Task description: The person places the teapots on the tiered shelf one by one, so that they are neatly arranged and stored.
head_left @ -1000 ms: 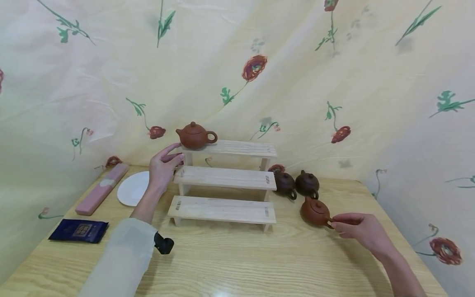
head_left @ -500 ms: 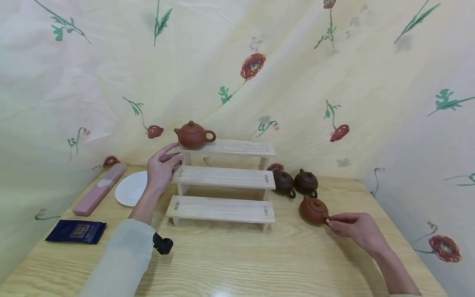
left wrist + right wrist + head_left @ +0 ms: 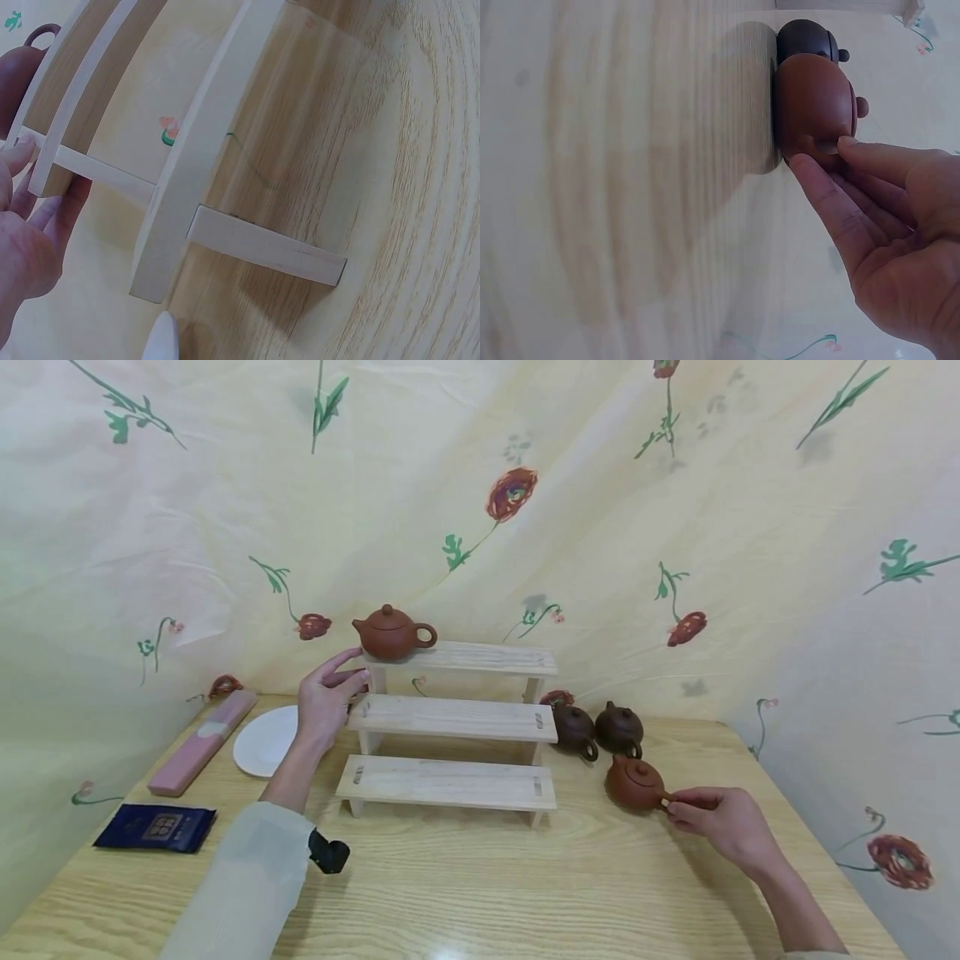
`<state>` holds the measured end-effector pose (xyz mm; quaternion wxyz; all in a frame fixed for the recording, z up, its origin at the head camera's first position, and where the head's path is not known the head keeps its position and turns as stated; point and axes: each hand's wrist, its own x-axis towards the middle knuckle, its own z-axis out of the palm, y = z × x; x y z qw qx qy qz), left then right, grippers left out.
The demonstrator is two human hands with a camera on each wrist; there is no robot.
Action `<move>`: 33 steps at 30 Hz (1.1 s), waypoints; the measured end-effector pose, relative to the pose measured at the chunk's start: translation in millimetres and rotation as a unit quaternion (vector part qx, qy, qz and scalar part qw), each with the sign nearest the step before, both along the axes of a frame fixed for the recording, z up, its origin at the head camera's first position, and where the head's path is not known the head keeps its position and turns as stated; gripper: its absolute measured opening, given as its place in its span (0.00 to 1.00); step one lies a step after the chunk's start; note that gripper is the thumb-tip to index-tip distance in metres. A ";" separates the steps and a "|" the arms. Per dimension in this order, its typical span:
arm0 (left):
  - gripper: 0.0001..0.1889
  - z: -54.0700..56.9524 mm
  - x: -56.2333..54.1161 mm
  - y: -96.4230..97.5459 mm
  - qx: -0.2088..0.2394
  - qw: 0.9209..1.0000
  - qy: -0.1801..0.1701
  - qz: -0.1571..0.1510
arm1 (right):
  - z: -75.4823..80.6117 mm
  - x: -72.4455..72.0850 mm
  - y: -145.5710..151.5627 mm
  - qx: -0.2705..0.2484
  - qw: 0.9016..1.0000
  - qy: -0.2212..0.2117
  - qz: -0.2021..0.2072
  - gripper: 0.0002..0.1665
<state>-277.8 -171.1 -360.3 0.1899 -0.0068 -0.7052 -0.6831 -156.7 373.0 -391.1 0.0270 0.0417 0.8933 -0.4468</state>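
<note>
My left hand (image 3: 322, 706) grips the left end of a three-tier wooden display stand (image 3: 453, 718), near its upper tiers. In the left wrist view, the thumb and fingers of this left hand (image 3: 34, 240) lie on both sides of the wood. A reddish-brown clay teapot (image 3: 390, 635) sits on the top tier, its spout to the left. At the right, my right hand (image 3: 727, 827) pinches the handle of a second reddish-brown teapot (image 3: 633, 783). That teapot (image 3: 814, 105) stands on the table in the right wrist view, with the thumb and index finger at its handle.
Two dark brown teapots, one nearer the stand (image 3: 573, 731) and one beside it (image 3: 619, 729), stand behind the held teapot. Left of the stand are a white plate (image 3: 262, 743), a pink box (image 3: 202, 747) and a dark blue packet (image 3: 156, 827). Patterned cloth (image 3: 600, 527) hangs behind the wooden table (image 3: 450, 885).
The right hand's fingers have come slightly closer around the teapot handle. The left hand and the stand keep their places; the head view has shifted a little.
</note>
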 end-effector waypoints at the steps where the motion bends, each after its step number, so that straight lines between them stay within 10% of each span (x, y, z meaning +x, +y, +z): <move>1: 0.23 -0.1 -0.3 0.0 0.000 1.000 0.000 0.000 | 0.2 -0.1 -0.2 0.001 1.000 0.002 -0.001 0.20; 33: 0.23 -0.4 -1.3 -1.7 0.001 1.000 -0.010 -0.010 | 12.6 -6.1 3.2 -0.022 0.999 0.046 -0.002 0.21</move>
